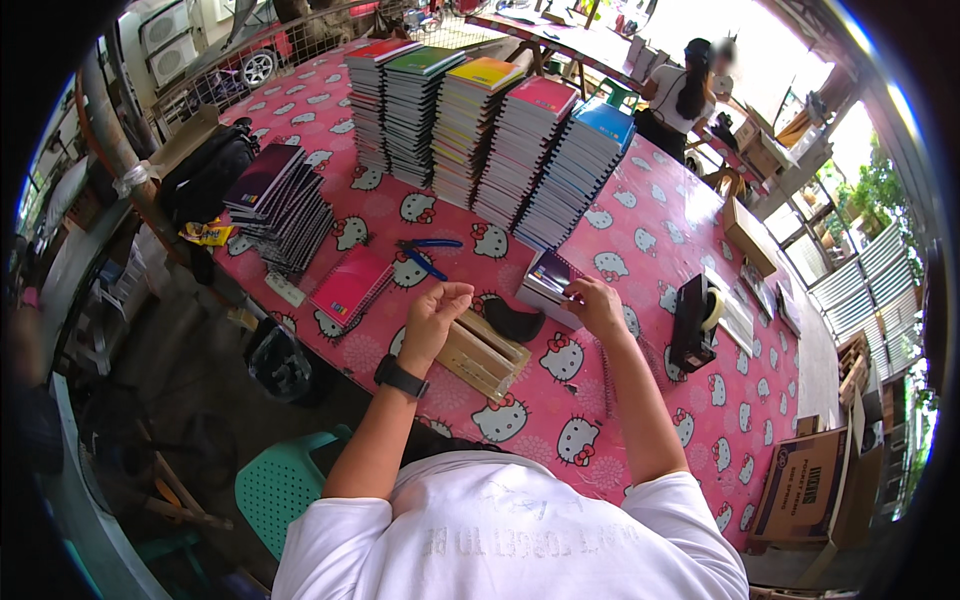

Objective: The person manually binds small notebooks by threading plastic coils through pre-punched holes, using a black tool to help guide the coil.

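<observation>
My left hand (434, 318), a dark watch on its wrist, hovers above a wooden jig (472, 362) with a long groove. Its thumb and fingers are pinched together; anything between them is too small to see. My right hand (598, 307) bends its fingers over the right edge of a small white-sided stack with a dark purple top (548, 284). Whether it grips a sheet there is hidden. A curved black piece (512, 320) lies between the jig and that stack. Blue-handled pliers (430, 258) rest beyond my left hand, beside a pink spiral notebook (352, 287).
Tall stacks of spiral notebooks (465, 135) line the table's far side. A dark notebook pile (280, 215) stands left. At right are a black tape dispenser (692, 325) and a long cardboard box (748, 237). Below are a green chair (285, 485) and a carton (800, 485). People work beyond.
</observation>
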Motion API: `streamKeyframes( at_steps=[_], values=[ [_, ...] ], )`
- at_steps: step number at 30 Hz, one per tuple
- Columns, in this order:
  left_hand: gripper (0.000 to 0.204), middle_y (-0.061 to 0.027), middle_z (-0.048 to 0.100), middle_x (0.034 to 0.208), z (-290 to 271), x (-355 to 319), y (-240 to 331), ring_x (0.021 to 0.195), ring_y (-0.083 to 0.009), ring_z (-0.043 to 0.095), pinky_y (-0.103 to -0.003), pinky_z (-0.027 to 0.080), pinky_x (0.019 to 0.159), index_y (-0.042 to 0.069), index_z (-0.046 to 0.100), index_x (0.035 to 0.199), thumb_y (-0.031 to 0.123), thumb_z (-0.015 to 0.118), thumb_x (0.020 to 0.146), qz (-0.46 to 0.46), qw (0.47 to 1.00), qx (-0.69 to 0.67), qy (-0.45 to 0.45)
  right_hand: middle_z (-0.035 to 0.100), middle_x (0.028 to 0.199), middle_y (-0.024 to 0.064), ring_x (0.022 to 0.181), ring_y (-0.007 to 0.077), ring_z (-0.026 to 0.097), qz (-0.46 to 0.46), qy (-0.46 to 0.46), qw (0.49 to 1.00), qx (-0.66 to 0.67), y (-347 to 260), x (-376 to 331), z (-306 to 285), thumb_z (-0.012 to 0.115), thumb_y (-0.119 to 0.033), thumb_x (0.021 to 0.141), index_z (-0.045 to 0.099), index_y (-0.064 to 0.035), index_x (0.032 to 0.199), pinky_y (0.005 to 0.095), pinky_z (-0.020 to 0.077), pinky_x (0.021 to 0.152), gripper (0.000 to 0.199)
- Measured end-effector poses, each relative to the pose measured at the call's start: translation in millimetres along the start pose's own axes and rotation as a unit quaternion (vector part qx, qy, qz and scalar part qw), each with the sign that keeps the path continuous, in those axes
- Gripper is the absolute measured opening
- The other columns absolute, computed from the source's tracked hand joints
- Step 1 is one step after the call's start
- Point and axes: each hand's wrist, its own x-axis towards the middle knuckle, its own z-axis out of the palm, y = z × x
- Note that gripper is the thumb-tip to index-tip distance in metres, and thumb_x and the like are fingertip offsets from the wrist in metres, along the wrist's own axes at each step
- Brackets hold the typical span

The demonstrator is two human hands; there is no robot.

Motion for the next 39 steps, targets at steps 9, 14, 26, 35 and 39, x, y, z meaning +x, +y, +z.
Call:
streamKeyframes(
  at_steps=[9, 14, 26, 35, 39],
  values=[
    [0.025, -0.0002, 0.065, 0.091, 9, -3, 12, 0.083, -0.0066, 0.058, -0.023, 0.046, 0.072, 0.004, 0.064, 0.103, 0.024, 0.065, 0.088, -0.020, 1.000, -0.001, 0.004, 0.063, 0.083, 0.0152, 0.080, 0.0336, 0.062, -0.046, 0.268, 0.962, 0.006, 2, -6, -16, 0.059, -0.004, 0.076, 0.062, -0.0035, 0.104, 0.0433, 0.0500, 0.069, 0.028],
    [0.032, -0.0054, 0.066, 0.101, 9, 2, 47, 0.088, -0.0105, 0.062, -0.026, 0.050, 0.076, 0.003, 0.059, 0.111, 0.025, 0.065, 0.088, -0.282, 0.927, -0.189, -0.161, 0.063, 0.088, 0.0090, 0.078, 0.0271, 0.059, -0.256, 0.241, 0.935, 0.040, -68, -42, -34, 0.063, -0.005, 0.075, 0.064, -0.0046, 0.106, 0.0358, 0.0476, 0.067, 0.031],
    [0.022, -0.0011, 0.064, 0.097, -9, 19, 41, 0.090, -0.0092, 0.059, -0.026, 0.048, 0.080, 0.003, 0.060, 0.106, 0.001, 0.063, 0.084, -0.025, 0.937, 0.093, -0.335, 0.062, 0.094, 0.0086, 0.083, 0.0191, 0.059, 0.028, 0.142, 0.922, 0.360, -83, -110, 40, 0.071, -0.001, 0.073, 0.063, -0.0030, 0.103, 0.0291, 0.0457, 0.072, 0.030],
    [0.042, -0.0129, 0.056, 0.120, -11, 7, 1, 0.113, -0.0200, 0.052, -0.032, 0.041, 0.095, 0.002, 0.055, 0.120, 0.017, 0.067, 0.083, -0.006, 0.994, 0.057, -0.096, 0.054, 0.120, 0.0129, 0.109, 0.0243, 0.053, 0.008, 0.188, 0.905, 0.381, -89, -119, 73, 0.066, -0.013, 0.080, 0.044, -0.0048, 0.129, 0.0351, 0.0420, 0.089, 0.055],
    [0.056, -0.0185, 0.045, 0.135, -3, -14, -47, 0.128, -0.0284, 0.040, -0.037, 0.033, 0.104, 0.000, 0.050, 0.127, 0.032, 0.066, 0.084, 0.085, 0.967, 0.239, -0.020, 0.036, 0.142, 0.0150, 0.128, 0.0252, 0.037, -0.001, 0.132, 0.858, 0.496, -105, -103, 76, 0.062, -0.036, 0.086, 0.019, -0.0042, 0.145, 0.0405, 0.0278, 0.105, 0.079]
  ],
)
